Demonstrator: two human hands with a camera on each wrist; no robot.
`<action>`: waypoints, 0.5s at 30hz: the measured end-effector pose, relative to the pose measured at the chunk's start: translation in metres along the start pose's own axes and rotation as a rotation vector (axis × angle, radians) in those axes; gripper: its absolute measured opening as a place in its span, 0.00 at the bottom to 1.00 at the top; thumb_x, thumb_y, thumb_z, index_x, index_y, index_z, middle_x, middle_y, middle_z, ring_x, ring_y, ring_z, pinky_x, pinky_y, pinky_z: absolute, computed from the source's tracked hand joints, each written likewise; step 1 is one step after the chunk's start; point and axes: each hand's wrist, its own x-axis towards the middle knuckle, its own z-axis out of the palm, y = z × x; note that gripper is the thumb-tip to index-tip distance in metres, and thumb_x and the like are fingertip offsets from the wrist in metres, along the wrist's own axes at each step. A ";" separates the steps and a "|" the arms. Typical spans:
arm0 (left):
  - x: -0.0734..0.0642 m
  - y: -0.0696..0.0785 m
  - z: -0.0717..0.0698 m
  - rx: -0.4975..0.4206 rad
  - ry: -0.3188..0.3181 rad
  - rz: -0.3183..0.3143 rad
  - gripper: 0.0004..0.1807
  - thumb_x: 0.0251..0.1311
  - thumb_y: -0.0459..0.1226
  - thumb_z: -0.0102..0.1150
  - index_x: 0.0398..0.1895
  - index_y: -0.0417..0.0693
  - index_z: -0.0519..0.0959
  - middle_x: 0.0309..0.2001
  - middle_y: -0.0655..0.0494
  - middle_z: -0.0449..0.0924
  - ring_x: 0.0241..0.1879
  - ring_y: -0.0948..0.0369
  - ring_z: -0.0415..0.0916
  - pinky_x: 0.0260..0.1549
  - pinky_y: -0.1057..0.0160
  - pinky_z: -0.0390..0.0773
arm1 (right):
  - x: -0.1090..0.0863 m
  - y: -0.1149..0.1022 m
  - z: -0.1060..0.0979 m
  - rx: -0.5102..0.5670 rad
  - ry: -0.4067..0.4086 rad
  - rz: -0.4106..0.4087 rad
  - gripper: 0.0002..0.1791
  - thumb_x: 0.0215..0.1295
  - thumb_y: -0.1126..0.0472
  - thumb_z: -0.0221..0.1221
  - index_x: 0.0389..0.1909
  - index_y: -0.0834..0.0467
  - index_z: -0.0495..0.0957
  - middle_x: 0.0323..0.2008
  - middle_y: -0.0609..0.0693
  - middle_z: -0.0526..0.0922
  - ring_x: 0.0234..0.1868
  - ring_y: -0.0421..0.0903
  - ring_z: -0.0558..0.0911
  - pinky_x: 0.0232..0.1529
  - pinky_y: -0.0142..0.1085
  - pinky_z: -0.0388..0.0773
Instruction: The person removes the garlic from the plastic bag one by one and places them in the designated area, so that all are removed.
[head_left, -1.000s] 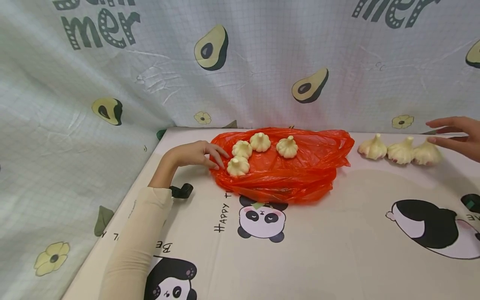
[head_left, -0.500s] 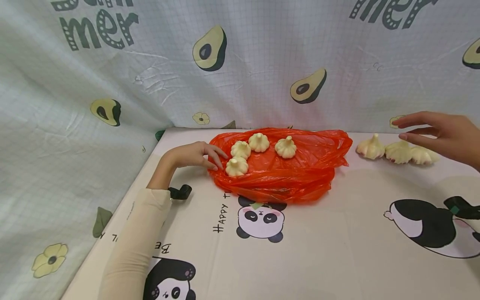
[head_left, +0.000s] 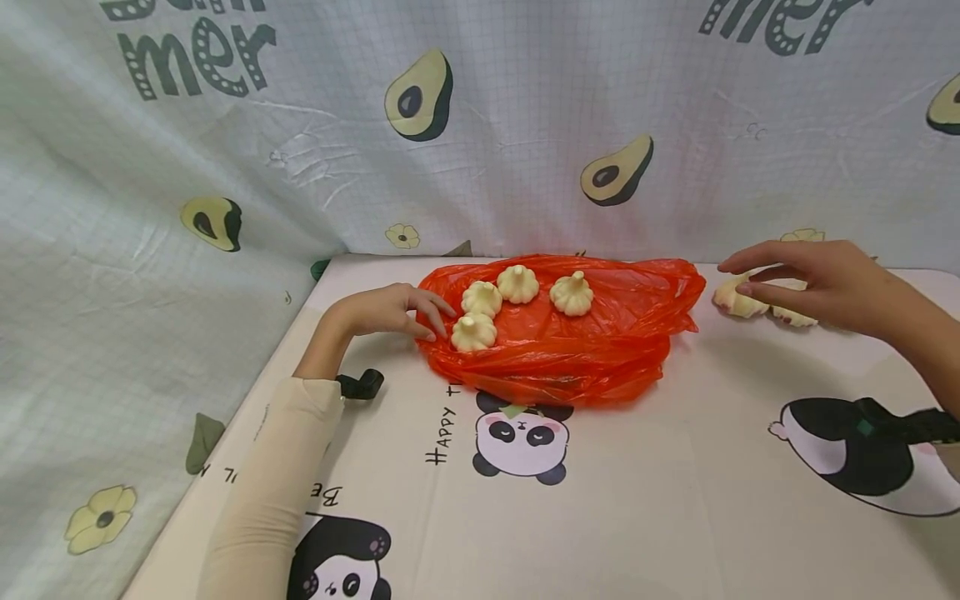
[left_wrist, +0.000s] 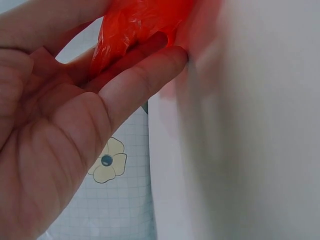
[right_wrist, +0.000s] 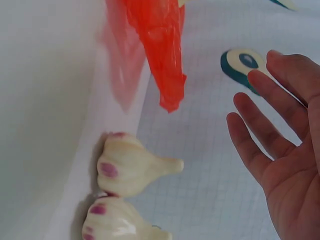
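Observation:
My left hand (head_left: 386, 312) rests with its fingers at the left edge of a red plastic bag (head_left: 615, 312) spread on the table. In the left wrist view its fingers (left_wrist: 145, 75) lie against the red film, long and loosely bent. Several cream garlic bulbs (head_left: 573, 295) sit on the bag, one right beside those fingertips. My right hand (head_left: 825, 283) hovers over garlic bulbs at the right, fingers spread, holding nothing. Two purple-marked bulbs (right_wrist: 125, 167) show in the right wrist view, apart from the hand; in the head view the hand mostly covers the rightmost one.
A white cloth (head_left: 510, 192) printed with avocados hangs behind the table. The pale tabletop (head_left: 637, 517) bears printed pandas. Black wrist straps (head_left: 363, 384) project beside the forearms. The bag's right end (right_wrist: 170, 90) lies just left of the right-hand garlic.
My right hand has come in from the right edge, moving left over the row of garlic bulbs. The left hand stays at the bag, and the garlic on it has not moved.

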 end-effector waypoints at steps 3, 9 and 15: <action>0.000 0.000 0.000 -0.004 0.001 0.004 0.11 0.62 0.29 0.60 0.42 0.47 0.89 0.65 0.49 0.77 0.71 0.49 0.63 0.69 0.43 0.62 | 0.006 -0.008 0.002 0.005 -0.023 -0.033 0.20 0.62 0.60 0.70 0.55 0.44 0.84 0.50 0.44 0.86 0.45 0.22 0.78 0.39 0.20 0.75; -0.001 -0.001 0.000 -0.005 0.001 0.025 0.11 0.62 0.28 0.61 0.42 0.46 0.89 0.65 0.48 0.77 0.70 0.49 0.64 0.69 0.44 0.62 | 0.016 -0.021 0.009 0.094 -0.064 -0.079 0.20 0.64 0.61 0.69 0.57 0.49 0.83 0.52 0.47 0.86 0.48 0.30 0.82 0.39 0.22 0.79; -0.001 -0.001 0.001 -0.012 0.002 0.018 0.10 0.62 0.29 0.61 0.42 0.46 0.89 0.65 0.48 0.77 0.70 0.49 0.64 0.70 0.44 0.62 | 0.026 -0.031 0.017 0.165 -0.080 -0.140 0.20 0.63 0.66 0.68 0.56 0.50 0.83 0.51 0.47 0.86 0.47 0.32 0.82 0.40 0.22 0.80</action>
